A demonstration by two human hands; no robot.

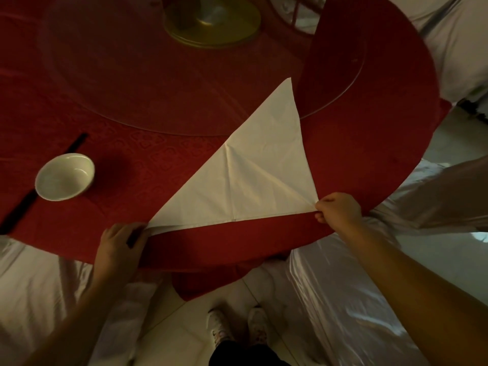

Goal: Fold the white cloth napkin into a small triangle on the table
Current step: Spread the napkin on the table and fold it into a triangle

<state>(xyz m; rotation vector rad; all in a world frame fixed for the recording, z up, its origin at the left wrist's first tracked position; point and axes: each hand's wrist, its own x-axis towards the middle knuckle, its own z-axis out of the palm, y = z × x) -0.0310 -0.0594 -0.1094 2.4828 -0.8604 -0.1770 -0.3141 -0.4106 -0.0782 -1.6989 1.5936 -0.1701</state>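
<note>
napkin (253, 178), one only, lies flat on the red desk (369, 159) near its front edge, already folded into a large white triangle. its long edge runs along the side nearest the person and its tip points away, toward the glass turntable (132, 83). the left hand (118, 244) has its fingers clamped on the left corner of the napkin. the right hand (339, 211) has its fingers pinched together on the right corner, and faint wrinkles fan out from that pinch, so the cloth looks pulled taut between the two.

judging by this, the first fold is done and the cloth is being straightened before the next one. a small triangle likely calls for one corner to be carried across to meet the other, edges lined up, then the crease pressed flat.

by count: two hands, one napkin, one small white bowl (64, 177) well to the left of the cloth, and one dark stick (39, 186), perhaps chopsticks, passing behind the bowl.
</note>
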